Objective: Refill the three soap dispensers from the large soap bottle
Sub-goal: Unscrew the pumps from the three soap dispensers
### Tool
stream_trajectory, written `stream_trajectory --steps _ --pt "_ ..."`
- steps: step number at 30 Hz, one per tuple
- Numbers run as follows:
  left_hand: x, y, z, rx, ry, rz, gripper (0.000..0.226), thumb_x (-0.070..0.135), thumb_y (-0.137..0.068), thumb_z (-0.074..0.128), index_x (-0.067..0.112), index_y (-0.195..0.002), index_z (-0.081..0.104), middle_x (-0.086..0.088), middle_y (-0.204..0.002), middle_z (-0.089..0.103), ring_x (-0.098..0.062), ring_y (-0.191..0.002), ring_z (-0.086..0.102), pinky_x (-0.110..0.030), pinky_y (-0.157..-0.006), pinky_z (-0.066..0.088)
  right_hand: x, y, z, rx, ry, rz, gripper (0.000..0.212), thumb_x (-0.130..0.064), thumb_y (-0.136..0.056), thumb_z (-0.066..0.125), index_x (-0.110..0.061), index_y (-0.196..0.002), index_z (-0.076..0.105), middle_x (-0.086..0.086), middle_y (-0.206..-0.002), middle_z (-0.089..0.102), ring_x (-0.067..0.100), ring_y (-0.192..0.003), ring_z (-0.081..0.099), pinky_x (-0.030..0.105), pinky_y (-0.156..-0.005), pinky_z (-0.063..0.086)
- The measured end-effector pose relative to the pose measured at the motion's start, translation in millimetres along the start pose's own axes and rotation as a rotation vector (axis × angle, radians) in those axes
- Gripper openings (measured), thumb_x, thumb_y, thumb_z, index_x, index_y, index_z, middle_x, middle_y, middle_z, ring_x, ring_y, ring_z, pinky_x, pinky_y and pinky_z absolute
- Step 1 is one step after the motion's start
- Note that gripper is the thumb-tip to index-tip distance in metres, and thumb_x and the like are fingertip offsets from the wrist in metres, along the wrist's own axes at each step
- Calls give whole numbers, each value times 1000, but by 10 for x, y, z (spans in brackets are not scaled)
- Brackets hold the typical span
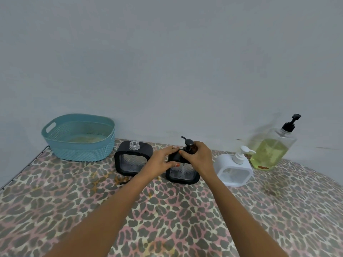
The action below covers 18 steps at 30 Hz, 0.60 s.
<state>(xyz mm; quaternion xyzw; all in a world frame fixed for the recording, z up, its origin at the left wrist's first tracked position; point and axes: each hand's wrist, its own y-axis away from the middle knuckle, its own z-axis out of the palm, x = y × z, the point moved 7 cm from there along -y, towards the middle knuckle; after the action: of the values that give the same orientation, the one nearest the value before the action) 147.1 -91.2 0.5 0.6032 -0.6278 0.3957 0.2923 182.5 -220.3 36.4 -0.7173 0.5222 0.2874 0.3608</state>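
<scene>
Grips the middle black dispenser [182,173] with the left hand [161,160], curls the right hand [200,156] round its pump [189,143], on the counter [74,201] beside the uncapped dispenser [132,158].

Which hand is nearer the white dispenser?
Right. The right hand grips the pump of the middle black dispenser, just left of the white dispenser. The left hand holds that black dispenser's far side, further away.
</scene>
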Motion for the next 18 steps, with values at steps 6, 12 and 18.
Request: stream_trajectory --steps 6,12,18 --pt "11 0 -8 7 17 17 56 9 -76 71 10 -128 50 -4 -137 48 1 -118 35 -2 -94 22 4 38 -10 -121 -184 46 30 -1 -78 62 -9 -107 63 6 -97 65 23 -95 62 17 -69 47" --pt "31 5 -8 -4 2 20 57 12 -76 71 13 -129 49 -2 -137 49 -3 -125 39 -6 -96 24 53 16 -9 -8 -105 59 46 -24 -75 75 -8 -113 54 2 -104 47 16 -96 51 20 -76 39" --pt "25 8 -12 6 13 13 58 9 -76 70 11 -129 48 -4 -137 49 -1 -119 37 -2 -92 23 50 48 -40 18 -150 48 37 -16 -77 72 -7 -109 57 2 -94 59 13 -85 54 9 -62 39"
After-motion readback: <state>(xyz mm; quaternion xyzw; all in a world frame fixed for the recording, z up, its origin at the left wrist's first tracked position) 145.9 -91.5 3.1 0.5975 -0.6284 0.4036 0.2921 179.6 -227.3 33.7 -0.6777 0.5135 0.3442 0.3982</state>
